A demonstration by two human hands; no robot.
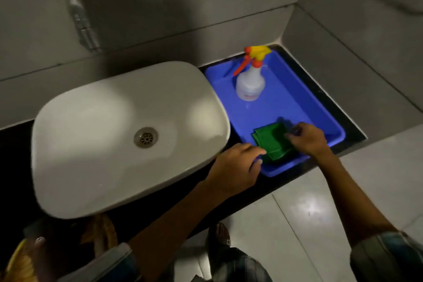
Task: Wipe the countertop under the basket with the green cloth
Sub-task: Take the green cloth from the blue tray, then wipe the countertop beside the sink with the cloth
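A blue basket [295,96], shallow like a tray, sits on the black countertop [353,135] to the right of the sink. Inside its near end lies a folded green cloth [271,142]. My right hand [307,138] rests on the cloth's right edge, fingers pinching it. My left hand [237,163] is at the basket's near left corner, fingers touching the rim beside the cloth. A white spray bottle [250,83] with a yellow and orange trigger stands at the basket's far end.
A white oval sink [96,135] with a metal drain fills the counter's left part, its rim overlapping the basket's left side. A chrome tap [79,11] juts from the grey wall. Grey walls close the back and right. Pale floor tiles [304,220] lie below.
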